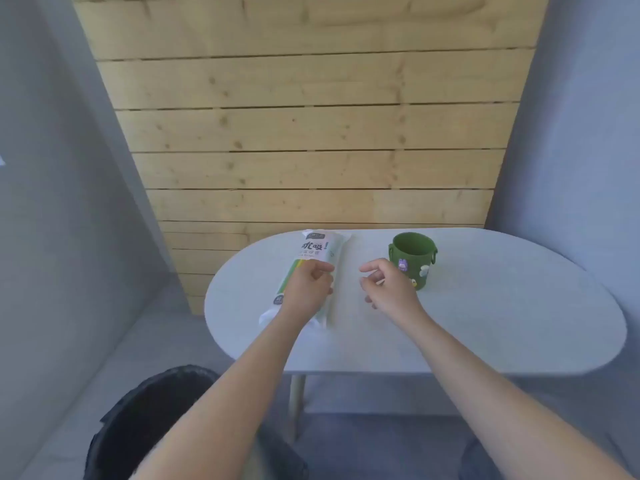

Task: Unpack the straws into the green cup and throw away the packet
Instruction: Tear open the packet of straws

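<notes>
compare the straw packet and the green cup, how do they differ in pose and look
The straw packet lies flat and long on the table; the green cup stands upright with its mouth open.
The packet is mostly white with printed text; the cup is green with small stickers.
The left hand rests on the packet; the right hand hovers beside the cup, holding nothing.
Both sit on the table.

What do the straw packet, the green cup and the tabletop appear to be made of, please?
The straw packet looks like thin glossy plastic film: part printed white, part clear with coloured straws showing through. The green cup seems matte moulded plastic or silicone, with small raised figures on its side. The tabletop has a smooth, matte pale grey surface, perhaps laminate or painted board; the pictures cannot settle which.
</notes>
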Available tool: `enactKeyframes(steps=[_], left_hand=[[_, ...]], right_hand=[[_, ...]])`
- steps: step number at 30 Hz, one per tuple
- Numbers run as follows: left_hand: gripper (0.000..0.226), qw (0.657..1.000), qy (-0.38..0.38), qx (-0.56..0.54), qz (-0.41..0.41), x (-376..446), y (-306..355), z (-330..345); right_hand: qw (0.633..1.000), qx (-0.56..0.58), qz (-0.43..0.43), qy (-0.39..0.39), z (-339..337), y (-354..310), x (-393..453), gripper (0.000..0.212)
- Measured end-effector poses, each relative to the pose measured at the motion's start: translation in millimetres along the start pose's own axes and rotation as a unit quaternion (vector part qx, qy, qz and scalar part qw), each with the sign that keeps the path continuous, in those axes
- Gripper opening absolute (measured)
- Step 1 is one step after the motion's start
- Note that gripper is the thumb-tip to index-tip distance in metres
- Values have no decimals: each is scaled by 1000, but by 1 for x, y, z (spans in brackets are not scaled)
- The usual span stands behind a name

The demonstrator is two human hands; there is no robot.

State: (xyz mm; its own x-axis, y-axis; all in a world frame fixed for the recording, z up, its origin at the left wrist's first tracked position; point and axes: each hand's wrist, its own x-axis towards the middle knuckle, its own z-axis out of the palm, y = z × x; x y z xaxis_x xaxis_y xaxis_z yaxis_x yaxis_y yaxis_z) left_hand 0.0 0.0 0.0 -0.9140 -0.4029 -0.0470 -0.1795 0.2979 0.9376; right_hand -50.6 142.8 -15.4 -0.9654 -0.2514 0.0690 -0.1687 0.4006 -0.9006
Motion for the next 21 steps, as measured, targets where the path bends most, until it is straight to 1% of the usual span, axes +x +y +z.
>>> enactKeyframes(steps=[3,5,7,8,10,12,15,17,19,20,21], left_hand=[[24,997,20,72,13,-5,0,-5],[20,994,24,110,11,-2,1,-9],[17,984,24,177,11,10,0,-11],[19,974,25,224,5,16,-1,-11],[37,943,26,331,-27,37,-9,-8],[55,922,24,383,-56,52,-22,-1],[82,911,2,406,-76,71,-40,4],[95,912,-2,403,-80,77,-44,3],[99,927,0,368,-72,82,-45,2],[101,940,-8,335,-66,84,-45,2],[104,953,-23,296,-59,86,-44,0]], right_hand=[[1000,-13,0,-11,2,-12,-8,17],[1000,-11,16,-16,6,-23,-4,15],[999,-2,27,-19,12,-32,6,12],[999,-10,27,-24,15,-34,11,11],[998,-32,41,-36,21,-29,26,10],[996,-42,61,-47,28,-16,39,13],[994,-52,81,-58,37,-4,57,28],[992,-30,105,-70,43,0,64,33],[989,-22,125,-78,46,1,71,38],[987,-21,135,-81,46,2,73,39],[986,4,146,-85,46,2,75,40]])
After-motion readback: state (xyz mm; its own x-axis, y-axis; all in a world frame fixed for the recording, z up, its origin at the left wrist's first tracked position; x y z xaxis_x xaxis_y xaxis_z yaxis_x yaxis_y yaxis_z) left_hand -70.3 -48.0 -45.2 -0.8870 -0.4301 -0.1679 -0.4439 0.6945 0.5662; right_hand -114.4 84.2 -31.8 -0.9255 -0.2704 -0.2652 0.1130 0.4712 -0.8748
